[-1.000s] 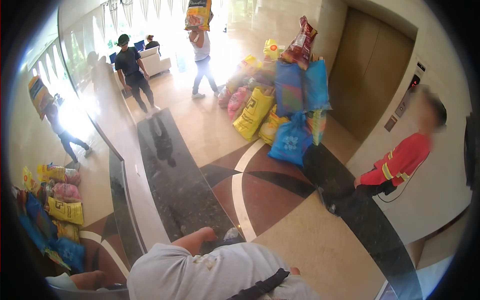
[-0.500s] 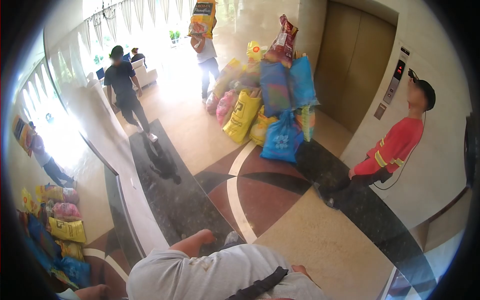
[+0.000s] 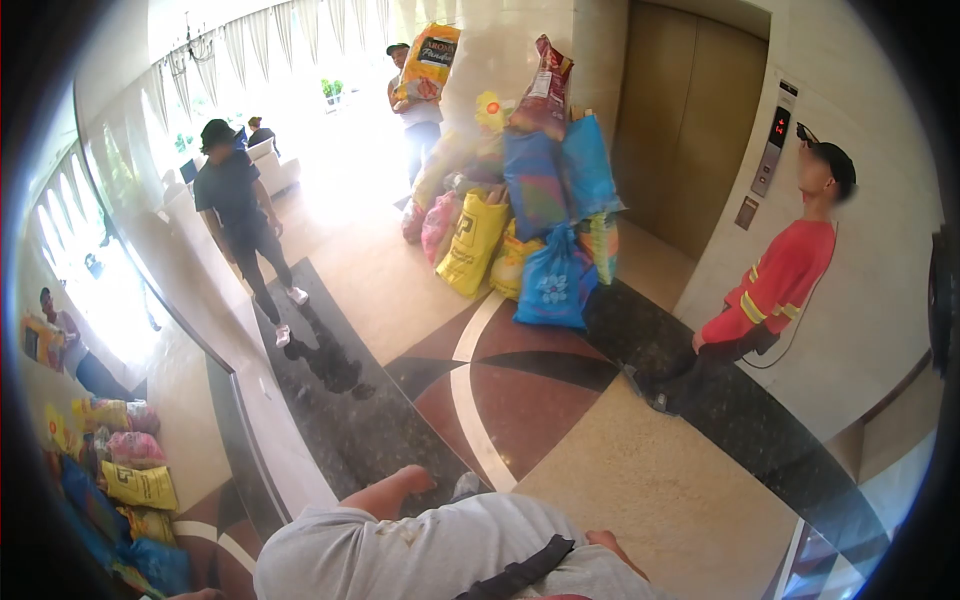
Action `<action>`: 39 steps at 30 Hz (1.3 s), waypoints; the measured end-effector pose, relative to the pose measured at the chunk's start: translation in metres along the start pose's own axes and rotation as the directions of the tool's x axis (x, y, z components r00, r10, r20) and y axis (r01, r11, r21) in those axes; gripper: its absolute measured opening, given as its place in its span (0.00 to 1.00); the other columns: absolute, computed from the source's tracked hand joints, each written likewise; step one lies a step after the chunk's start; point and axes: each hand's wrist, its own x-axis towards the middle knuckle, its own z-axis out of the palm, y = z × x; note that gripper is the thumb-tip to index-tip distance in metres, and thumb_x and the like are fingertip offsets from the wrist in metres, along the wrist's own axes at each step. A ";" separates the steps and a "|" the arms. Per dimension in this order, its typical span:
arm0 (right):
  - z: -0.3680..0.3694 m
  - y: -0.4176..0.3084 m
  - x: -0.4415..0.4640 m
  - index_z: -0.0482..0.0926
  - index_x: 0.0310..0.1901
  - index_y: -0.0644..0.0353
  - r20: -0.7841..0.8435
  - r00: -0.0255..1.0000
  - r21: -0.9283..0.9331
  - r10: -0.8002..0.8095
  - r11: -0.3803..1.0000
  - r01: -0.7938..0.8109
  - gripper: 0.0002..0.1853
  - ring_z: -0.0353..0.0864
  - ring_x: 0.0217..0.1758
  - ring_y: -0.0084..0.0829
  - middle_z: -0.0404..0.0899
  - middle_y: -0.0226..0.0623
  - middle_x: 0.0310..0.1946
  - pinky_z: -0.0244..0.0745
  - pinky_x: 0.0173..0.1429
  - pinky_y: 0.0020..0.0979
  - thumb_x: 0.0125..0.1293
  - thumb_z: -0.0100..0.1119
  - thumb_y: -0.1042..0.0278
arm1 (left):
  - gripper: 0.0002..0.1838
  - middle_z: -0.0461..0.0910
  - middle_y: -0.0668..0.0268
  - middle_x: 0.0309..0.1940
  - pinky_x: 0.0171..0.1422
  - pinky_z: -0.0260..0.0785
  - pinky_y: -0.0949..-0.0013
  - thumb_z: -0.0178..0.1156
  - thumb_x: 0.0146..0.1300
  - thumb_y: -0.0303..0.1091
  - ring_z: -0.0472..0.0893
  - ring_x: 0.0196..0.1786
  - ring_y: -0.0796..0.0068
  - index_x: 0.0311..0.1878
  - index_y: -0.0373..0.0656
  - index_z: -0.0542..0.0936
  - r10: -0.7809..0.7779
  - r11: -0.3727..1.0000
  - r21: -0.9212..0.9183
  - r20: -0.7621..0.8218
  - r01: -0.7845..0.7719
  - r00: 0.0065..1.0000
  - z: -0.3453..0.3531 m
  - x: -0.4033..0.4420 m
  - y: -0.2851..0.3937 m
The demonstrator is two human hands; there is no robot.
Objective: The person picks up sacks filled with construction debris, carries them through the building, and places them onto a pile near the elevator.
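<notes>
At the bottom, my left hand (image 3: pixel 410 480) hangs at the end of a bare arm, over the dark floor strip. Its fingers do not show clearly, and I see nothing in it. On the other side my right hand (image 3: pixel 603 541) is mostly hidden by my grey shirt (image 3: pixel 400 550), which a black strap (image 3: pixel 520 568) crosses. Neither hand touches the heap of filled bags. Blue bags (image 3: pixel 555 280), a yellow bag (image 3: pixel 473 243) and a dark red bag (image 3: pixel 545 90) stand or lie in that heap by the elevator.
A brown elevator door (image 3: pixel 690 120) stands behind the heap. A person in red (image 3: pixel 790 280) is by the elevator panel (image 3: pixel 772 140). A person in black (image 3: pixel 240 210) is on the left. Another person holds a yellow-orange sack (image 3: pixel 428 65). A mirror-like wall (image 3: pixel 180 290) reflects the bags.
The person in black has stepped nearer. The person with the sack has moved slightly right, holding it lower beside the head. My hands stay low, and the person in red remains by the panel.
</notes>
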 end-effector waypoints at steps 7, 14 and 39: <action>0.025 0.025 0.021 0.77 0.28 0.70 -0.102 0.980 0.025 -0.171 0.984 0.174 0.21 0.75 0.19 0.37 0.75 0.47 0.19 0.69 0.24 0.37 0.53 0.53 0.54 | 0.23 0.78 0.55 0.38 0.47 0.68 0.60 0.50 0.55 0.55 0.77 0.43 0.54 0.39 0.45 0.80 0.033 0.995 0.097 -0.022 -0.031 0.999 0.007 -0.002 -0.004; 0.020 0.014 0.000 0.77 0.31 0.70 -0.083 0.990 -0.007 -0.116 0.993 0.116 0.22 0.78 0.25 0.40 0.77 0.51 0.24 0.71 0.29 0.38 0.53 0.53 0.54 | 0.25 0.79 0.56 0.29 0.40 0.70 0.61 0.50 0.56 0.55 0.79 0.32 0.58 0.33 0.41 0.81 0.010 1.000 0.024 0.008 -0.011 1.000 0.017 -0.004 -0.012; 0.024 0.001 0.015 0.76 0.24 0.67 -0.073 0.988 -0.052 -0.136 0.990 0.133 0.19 0.74 0.17 0.38 0.73 0.49 0.17 0.67 0.22 0.38 0.52 0.51 0.54 | 0.24 0.80 0.58 0.27 0.38 0.69 0.63 0.54 0.51 0.56 0.79 0.31 0.60 0.32 0.42 0.81 0.046 0.995 0.092 -0.087 -0.038 0.995 0.049 0.028 -0.042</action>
